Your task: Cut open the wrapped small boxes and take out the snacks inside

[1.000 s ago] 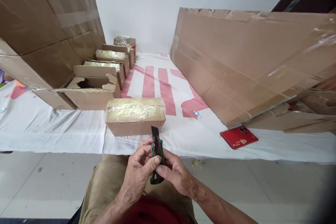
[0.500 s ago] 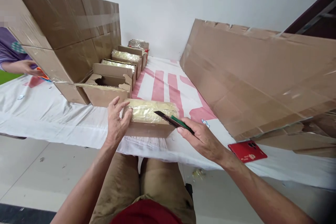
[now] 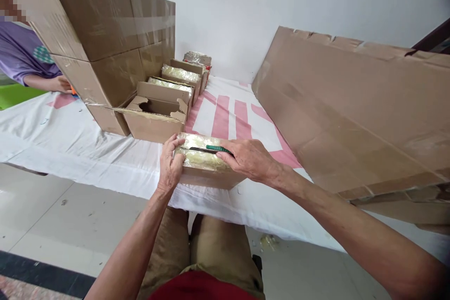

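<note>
A cardboard box topped with shiny yellowish tape stands close to the table's front edge. My left hand grips its left end, the fingers bent over the top corner. In my right hand is a utility knife with a green and black handle. The knife lies nearly flat along the middle of the taped top, its dark blade pointing left toward my left fingers. A dark line runs at the blade; I cannot tell how deep the blade sits.
An open carton stands behind my left hand, with several taped boxes behind it. Large stacked cartons rise at the left, where a person in a purple sleeve sits. A large cardboard carton leans along the right.
My right hand has moved left and laid the knife from above the box onto its taped top. The view has shifted, and my right arm now covers the red phone.
</note>
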{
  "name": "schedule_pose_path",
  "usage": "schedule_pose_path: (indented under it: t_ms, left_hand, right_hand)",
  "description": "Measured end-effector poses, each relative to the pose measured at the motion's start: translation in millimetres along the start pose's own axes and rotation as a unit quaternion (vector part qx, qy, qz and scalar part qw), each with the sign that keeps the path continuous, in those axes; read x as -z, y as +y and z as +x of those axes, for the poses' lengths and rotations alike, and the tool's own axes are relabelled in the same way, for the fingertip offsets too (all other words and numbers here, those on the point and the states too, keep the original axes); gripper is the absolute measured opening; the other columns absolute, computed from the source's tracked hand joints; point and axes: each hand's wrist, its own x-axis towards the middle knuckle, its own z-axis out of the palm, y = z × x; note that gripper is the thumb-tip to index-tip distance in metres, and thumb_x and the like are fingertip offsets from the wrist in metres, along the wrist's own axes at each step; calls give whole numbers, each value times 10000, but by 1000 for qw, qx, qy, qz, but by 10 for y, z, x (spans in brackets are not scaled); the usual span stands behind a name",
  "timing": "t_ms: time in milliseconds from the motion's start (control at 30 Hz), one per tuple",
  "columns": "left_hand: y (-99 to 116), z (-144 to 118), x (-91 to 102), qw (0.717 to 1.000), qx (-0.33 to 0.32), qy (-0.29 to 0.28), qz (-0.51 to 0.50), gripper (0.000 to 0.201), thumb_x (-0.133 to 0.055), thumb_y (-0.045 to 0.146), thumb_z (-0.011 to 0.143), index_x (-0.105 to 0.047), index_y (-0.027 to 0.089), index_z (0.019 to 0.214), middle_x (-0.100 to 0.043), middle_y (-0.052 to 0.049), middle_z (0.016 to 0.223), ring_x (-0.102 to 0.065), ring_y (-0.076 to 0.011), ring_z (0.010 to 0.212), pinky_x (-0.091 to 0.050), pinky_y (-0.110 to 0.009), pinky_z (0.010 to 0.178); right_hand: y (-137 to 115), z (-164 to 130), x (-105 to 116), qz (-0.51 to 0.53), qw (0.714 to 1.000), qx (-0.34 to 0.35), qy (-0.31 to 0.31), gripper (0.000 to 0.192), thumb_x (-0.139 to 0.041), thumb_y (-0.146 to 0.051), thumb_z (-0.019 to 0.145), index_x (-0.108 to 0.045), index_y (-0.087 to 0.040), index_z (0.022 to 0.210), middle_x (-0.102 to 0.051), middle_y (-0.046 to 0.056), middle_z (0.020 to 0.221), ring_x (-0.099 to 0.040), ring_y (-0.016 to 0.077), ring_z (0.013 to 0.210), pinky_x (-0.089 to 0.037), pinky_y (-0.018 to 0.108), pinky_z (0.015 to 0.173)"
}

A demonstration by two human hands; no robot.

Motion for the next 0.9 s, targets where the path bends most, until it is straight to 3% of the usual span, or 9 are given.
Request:
schedule_pose_path:
  t_ms: [133,467,733,900]
  left_hand:
    - [0,-5,-5,1000,8,7,-10,459,-552,230,693,-732,186,1113,-629,-134,1469,-530,-343,1435,-345,-517,1266]
    - [10,-29,-30,998,41,13,-41,486,-546,212,673,-733,183,1121,-631,-130,1484,-545,-331,1429,-358,-519,1258]
    - [44,-40,-46,997,55,37,-39,492,-553,212,646,-759,197,1093,-706,-85,1385,-611,-314,1357,-434,-481,1220]
    - [90,-48,-38,996,60,41,-48,518,-558,248,627,-770,185,1096,-723,-96,1353,-619,-326,1346,-428,-484,1226]
  right_hand:
    - [-84,124,38,-39,999,12,-21,330,-458,-365,1087,-714,-182,1186,-799,70,980,-688,227,825,-281,318,622]
    - [-177,273,-45,-103,994,39,-3,375,-423,-350,1086,-718,-144,1193,-807,151,1019,-718,270,841,-369,327,638]
    - [-362,360,303,-144,984,81,-62,214,-565,-146,986,-778,-150,975,-784,143,858,-722,278,833,-413,333,670]
    - [-395,421,283,-127,983,120,-47,204,-586,-122,952,-788,-149,933,-779,128,831,-722,266,836,-446,338,710]
